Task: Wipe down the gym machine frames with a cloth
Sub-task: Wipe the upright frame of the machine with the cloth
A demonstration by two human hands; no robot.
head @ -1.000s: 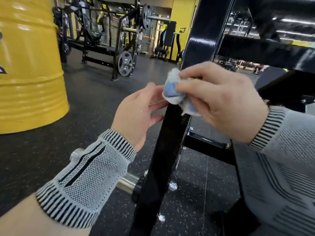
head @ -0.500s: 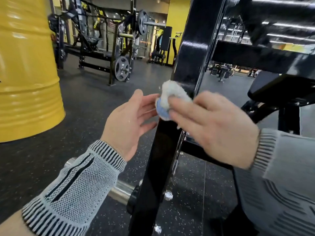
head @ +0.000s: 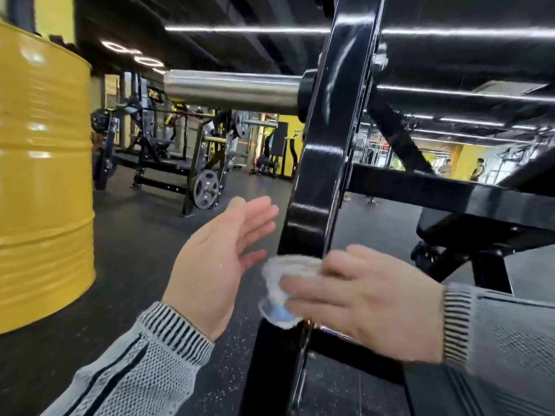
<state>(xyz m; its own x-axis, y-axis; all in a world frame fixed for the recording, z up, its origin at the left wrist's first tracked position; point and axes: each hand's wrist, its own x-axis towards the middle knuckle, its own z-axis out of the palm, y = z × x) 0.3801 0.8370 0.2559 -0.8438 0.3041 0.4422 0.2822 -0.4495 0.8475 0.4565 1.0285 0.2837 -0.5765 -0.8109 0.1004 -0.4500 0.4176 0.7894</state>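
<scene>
A glossy black frame post (head: pixel 322 163) of the gym machine rises at a slant through the middle of the view. My right hand (head: pixel 369 304) presses a crumpled white and blue cloth (head: pixel 285 283) against the post's lower part; the hand and cloth are blurred. Just left of the post my left hand (head: pixel 216 256) hovers with its fingers spread and nothing in it. A chrome weight sleeve (head: pixel 231 90) sticks out to the left from the post near the top.
A big yellow steel drum (head: pixel 42 175) stands close on the left. Black crossbars (head: pixel 450 193) of the same machine run off to the right. Other weight machines (head: pixel 204 181) stand across the dark rubber floor (head: pixel 129 253), and people are far off at the right.
The view has tilted upward, bringing the chrome sleeve into sight. My right hand has slid the cloth down the post. My left hand has drawn away from the cloth and spread its fingers.
</scene>
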